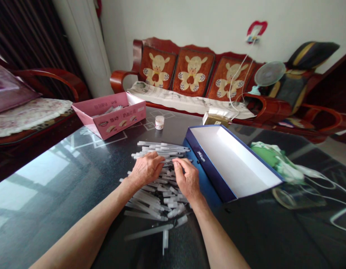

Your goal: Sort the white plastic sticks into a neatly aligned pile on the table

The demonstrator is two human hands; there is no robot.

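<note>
Both hands are over a heap of frosted white plastic pen barrels [146,201] and short pen caps [173,200] on the dark tabletop. My left hand [148,168] is closed in a pinch, fingers pointing right. Facing it, my right hand [187,178] pinches with thumb and forefinger. A thin pale pen part [168,161] shows between the fingertips of both hands; its ends are hidden by the fingers. Beyond the hands lies a row of pens [161,146], roughly side by side. One loose barrel [149,232] and one cap [165,239] lie nearest me.
A pink box [119,121] holding pale sticks stands at back left, with a small white jar [159,122] beside it. Right of the heap is an open blue box [209,168] with white inside. Farther right are a green bag [269,157], a glass dish [299,196] and white cables.
</note>
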